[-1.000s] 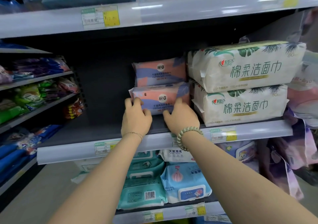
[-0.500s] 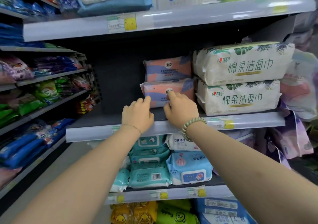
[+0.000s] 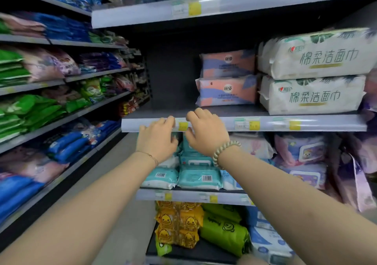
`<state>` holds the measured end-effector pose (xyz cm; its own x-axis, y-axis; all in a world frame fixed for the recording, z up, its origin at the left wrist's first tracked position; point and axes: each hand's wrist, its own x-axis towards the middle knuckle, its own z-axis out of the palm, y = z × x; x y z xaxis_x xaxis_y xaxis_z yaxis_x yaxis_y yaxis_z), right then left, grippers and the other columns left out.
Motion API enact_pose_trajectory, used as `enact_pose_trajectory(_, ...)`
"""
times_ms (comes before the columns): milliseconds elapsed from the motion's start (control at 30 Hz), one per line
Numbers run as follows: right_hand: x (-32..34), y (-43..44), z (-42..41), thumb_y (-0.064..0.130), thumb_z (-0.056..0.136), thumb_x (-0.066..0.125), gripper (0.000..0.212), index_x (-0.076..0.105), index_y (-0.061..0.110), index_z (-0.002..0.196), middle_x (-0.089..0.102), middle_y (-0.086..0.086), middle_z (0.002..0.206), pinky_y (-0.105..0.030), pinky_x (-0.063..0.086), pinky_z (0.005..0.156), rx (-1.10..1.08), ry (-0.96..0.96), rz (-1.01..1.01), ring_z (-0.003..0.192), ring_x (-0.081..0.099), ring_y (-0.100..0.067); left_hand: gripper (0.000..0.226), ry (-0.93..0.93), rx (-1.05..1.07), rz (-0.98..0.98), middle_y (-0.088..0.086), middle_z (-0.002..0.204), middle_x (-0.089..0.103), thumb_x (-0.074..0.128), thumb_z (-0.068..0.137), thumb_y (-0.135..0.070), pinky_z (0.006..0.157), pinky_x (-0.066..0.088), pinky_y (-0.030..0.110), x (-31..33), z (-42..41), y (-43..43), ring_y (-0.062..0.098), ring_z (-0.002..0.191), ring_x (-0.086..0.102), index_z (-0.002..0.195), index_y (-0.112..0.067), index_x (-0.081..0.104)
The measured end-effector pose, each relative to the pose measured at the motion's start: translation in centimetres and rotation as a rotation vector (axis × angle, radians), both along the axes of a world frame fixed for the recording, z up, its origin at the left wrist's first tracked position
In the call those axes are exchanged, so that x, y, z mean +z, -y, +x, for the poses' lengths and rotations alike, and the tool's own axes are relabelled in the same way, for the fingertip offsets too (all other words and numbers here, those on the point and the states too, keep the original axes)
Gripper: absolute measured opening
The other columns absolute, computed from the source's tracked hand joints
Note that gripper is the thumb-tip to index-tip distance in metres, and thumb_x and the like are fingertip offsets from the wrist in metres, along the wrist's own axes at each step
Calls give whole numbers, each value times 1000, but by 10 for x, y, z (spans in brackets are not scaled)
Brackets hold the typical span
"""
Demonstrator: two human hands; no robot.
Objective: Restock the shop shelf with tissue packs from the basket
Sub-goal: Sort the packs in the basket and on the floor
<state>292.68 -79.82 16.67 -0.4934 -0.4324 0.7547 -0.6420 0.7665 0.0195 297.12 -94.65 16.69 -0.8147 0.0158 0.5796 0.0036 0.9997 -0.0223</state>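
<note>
Two pink-and-blue tissue packs lie stacked on the dark middle shelf (image 3: pixel 163 112), the lower pack (image 3: pixel 226 90) under the upper pack (image 3: pixel 227 63). My left hand (image 3: pixel 158 140) and my right hand (image 3: pixel 206 132) hover side by side in front of the shelf's grey front rail (image 3: pixel 265 123), well short of the packs. Both hands hold nothing and their fingers are loosely bent. The basket is out of view.
Two big white leaf-printed packs (image 3: pixel 314 73) are stacked right of the pink ones. The shelf's left half is bare. Teal wipe packs (image 3: pixel 199 175) fill the shelf below, yellow and green bags (image 3: pixel 183 226) lower still. A long aisle of shelves (image 3: pixel 51 101) runs along the left.
Both hands have let go of the lower pink pack and pulled back from the shelf to its front rail. The view has backed away and turned left.
</note>
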Motion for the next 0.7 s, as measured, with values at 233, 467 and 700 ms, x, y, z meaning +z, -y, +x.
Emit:
enact_pose_trajectory(233, -52, 44, 38, 22, 84, 54, 28, 56, 7, 107, 58, -11, 97, -38, 40, 71, 144, 121, 88, 88, 54, -32, 33, 122, 118, 55, -1, 117, 55, 54, 86, -33, 80, 36, 38, -52, 43, 42, 24, 108, 54, 116, -24, 45)
enact_pose_trajectory(467, -122, 94, 58, 25, 85, 51, 29, 52, 12, 112, 56, -9, 106, -39, 38, 79, 200, 309, 166, 99, 53, -31, 34, 220, 179, 77, -2, 118, 57, 54, 85, -36, 79, 38, 35, -122, 65, 74, 25, 107, 57, 115, -23, 45)
enact_pose_trajectory(700, -205, 142, 61, 29, 84, 52, 37, 51, 13, 117, 56, -10, 113, -41, 39, 88, 245, 505, 282, 107, 52, -32, 39, 403, 246, 249, 0, 124, 56, 55, 86, -34, 83, 40, 35, -211, 77, 117, 25, 111, 57, 122, -22, 43)
